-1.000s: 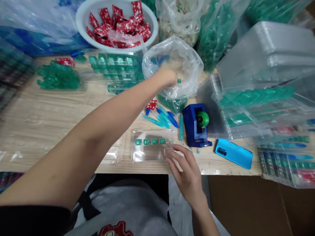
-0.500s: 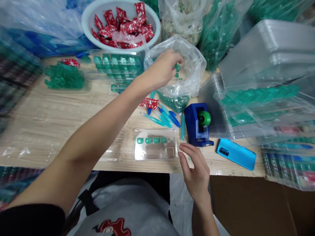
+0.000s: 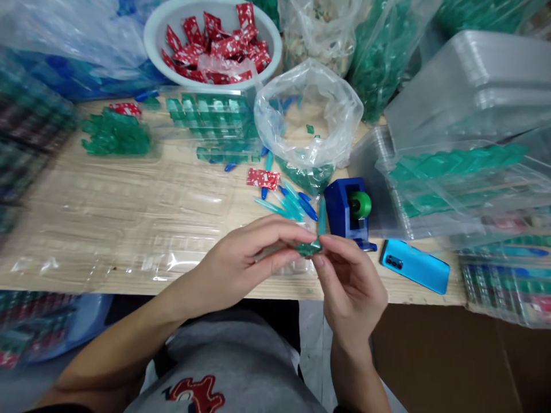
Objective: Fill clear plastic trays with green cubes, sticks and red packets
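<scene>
Between my two hands, over the clear tray (image 3: 286,272), are small green pieces (image 3: 308,248). The fingertips of my left hand (image 3: 258,246) pinch them from the left. My right hand (image 3: 350,281) meets them from the right, thumb and forefinger closed on their edge. How many pieces there are cannot be made out. Most of the tray is hidden under my hands. Just beyond lie blue and teal pens (image 3: 297,201) and a red packet (image 3: 263,179). An open plastic bag (image 3: 316,166) with green pieces stands behind them.
A blue tape dispenser (image 3: 344,209) and a blue phone (image 3: 415,266) are on the right. Clear containers (image 3: 465,97) are stacked behind. A bowl (image 3: 148,43) of red packets stands at the back. Clear trays (image 3: 129,223) cover the table's left side. A green pile (image 3: 115,133) lies at back left.
My left hand has come out of the plastic bag, back towards me, with green in its fingertips. My right hand has risen slightly and closed on the green pieces. The tray is now mostly covered.
</scene>
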A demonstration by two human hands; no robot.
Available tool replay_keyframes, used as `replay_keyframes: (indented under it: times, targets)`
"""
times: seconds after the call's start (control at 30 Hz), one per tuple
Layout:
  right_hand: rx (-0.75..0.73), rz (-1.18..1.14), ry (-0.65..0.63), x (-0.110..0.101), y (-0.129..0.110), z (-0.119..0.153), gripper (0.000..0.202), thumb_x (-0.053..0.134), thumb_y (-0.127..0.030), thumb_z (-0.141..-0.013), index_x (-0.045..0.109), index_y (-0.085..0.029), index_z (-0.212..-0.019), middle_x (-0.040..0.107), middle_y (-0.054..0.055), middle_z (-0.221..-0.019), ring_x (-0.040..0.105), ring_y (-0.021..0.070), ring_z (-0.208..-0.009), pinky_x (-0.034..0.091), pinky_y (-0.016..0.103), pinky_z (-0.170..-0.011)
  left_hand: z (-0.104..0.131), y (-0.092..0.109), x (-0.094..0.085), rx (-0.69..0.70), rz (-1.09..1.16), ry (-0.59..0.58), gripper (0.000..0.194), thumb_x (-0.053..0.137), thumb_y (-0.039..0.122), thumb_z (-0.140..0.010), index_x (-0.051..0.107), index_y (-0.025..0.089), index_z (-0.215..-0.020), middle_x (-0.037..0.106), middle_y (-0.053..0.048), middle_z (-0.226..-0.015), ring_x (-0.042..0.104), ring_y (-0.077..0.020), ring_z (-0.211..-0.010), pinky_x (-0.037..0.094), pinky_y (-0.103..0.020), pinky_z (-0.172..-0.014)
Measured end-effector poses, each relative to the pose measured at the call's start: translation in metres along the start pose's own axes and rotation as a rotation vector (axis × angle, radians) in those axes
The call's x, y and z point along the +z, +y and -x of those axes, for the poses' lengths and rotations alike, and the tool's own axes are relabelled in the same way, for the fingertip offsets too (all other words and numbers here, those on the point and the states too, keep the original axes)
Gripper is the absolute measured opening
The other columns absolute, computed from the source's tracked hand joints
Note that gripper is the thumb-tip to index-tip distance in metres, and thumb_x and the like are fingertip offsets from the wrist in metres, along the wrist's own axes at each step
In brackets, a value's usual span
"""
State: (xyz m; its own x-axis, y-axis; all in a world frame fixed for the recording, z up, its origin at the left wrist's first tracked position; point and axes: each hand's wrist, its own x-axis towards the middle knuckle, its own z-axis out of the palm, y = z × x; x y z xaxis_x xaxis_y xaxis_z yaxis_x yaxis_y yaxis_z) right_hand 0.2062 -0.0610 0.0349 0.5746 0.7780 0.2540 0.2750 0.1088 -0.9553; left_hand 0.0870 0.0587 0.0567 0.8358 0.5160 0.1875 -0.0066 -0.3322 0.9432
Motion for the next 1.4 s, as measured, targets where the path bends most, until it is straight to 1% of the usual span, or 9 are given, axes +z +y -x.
replay_keyframes:
  times: [0.1,0.37,0.53,0.7,0.93,1.03,1.17,1.3,1.4]
  targets:
    - [0.076,-0.027,0.031,0.001,-0.001,0.004,0.030,0.063,-0.013,-0.086,0.066,-0.031,-0.110,0.071,0.000,-0.096,0.069,0.0144,-0.085,0.061,0.028,-0.074,0.009,-0.001,0.004,-0.010,0.031,0.037,0.023,0.055,0.016,-0.090,0.057,0.027,-0.110,0.065,-0.003,-0.102,0.065,-0.0151,-0.092,0.058,-0.029,-0.079]
    - [0.203,-0.138,-0.082,0.000,-0.004,0.008,0.028,0.065,-0.016,-0.085,0.065,-0.031,-0.108,0.074,-0.003,-0.098,0.072,0.0128,-0.085,0.063,0.024,-0.075,0.024,-0.009,0.011,0.030,-0.070,0.031,0.016,0.060,0.016,-0.088,0.055,0.023,-0.100,0.058,-0.001,-0.098,0.057,-0.0124,-0.099,0.051,-0.025,-0.087]
    - [0.168,-0.086,-0.059,0.000,-0.003,0.018,0.020,0.064,-0.016,-0.086,0.063,-0.028,-0.103,0.073,0.000,-0.100,0.071,0.0162,-0.093,0.063,0.028,-0.076,0.029,-0.006,0.013,-0.022,-0.070,0.070,0.015,0.056,0.017,-0.090,0.054,0.024,-0.103,0.056,-0.002,-0.099,0.057,-0.0124,-0.099,0.052,-0.024,-0.084]
    - [0.052,0.093,-0.048,0.001,0.000,0.028,0.030,0.058,-0.012,-0.089,0.061,-0.029,-0.113,0.071,0.001,-0.106,0.069,0.0167,-0.098,0.061,0.031,-0.084,0.032,-0.001,0.022,0.014,-0.206,0.132,0.014,0.056,0.014,-0.089,0.052,0.020,-0.102,0.057,-0.002,-0.098,0.057,-0.0110,-0.098,0.049,-0.021,-0.086]
    - [-0.130,0.248,0.014,0.004,0.006,0.036,0.037,0.057,-0.008,-0.087,0.058,-0.027,-0.119,0.071,0.002,-0.106,0.070,0.0168,-0.094,0.062,0.030,-0.079,0.033,0.006,0.031,0.001,-0.319,0.183,0.012,0.050,0.007,-0.089,0.050,0.016,-0.097,0.058,-0.001,-0.094,0.056,-0.0082,-0.094,0.047,-0.017,-0.087]
    - [-0.107,0.210,0.017,0.005,0.007,0.039,0.033,0.056,-0.008,-0.088,0.060,-0.025,-0.115,0.071,0.003,-0.106,0.069,0.0181,-0.098,0.061,0.032,-0.080,0.035,0.004,0.034,-0.034,-0.246,0.146,0.013,0.052,0.009,-0.089,0.050,0.016,-0.100,0.057,-0.001,-0.097,0.056,-0.0074,-0.095,0.047,-0.015,-0.086]
    - [0.043,0.067,0.000,0.007,0.003,0.039,0.023,0.054,-0.009,-0.090,0.061,-0.024,-0.106,0.071,0.002,-0.101,0.068,0.0171,-0.097,0.059,0.033,-0.083,0.037,0.001,0.039,-0.050,-0.144,0.169,0.017,0.049,0.006,-0.089,0.051,0.019,-0.100,0.057,0.000,-0.097,0.056,-0.0068,-0.097,0.047,-0.015,-0.087]
    - [0.097,0.076,0.119,-0.012,0.011,0.036,0.012,0.053,-0.012,-0.091,0.060,-0.022,-0.093,0.067,0.002,-0.091,0.066,0.0148,-0.083,0.056,0.030,-0.072,0.041,-0.006,0.033,-0.170,0.026,0.222,0.017,0.052,0.008,-0.086,0.052,0.022,-0.094,0.057,0.002,-0.094,0.059,-0.0063,-0.088,0.050,-0.014,-0.079]
    - [-0.005,0.469,0.204,-0.040,0.031,0.038,0.008,0.065,-0.014,-0.084,0.061,-0.020,-0.081,0.060,0.000,-0.076,0.059,0.0131,-0.072,0.049,0.027,-0.065,0.047,-0.017,0.021,-0.311,0.104,0.281,0.013,0.056,0.013,-0.084,0.055,0.023,-0.092,0.059,0.002,-0.092,0.061,-0.0063,-0.083,0.051,-0.014,-0.073]
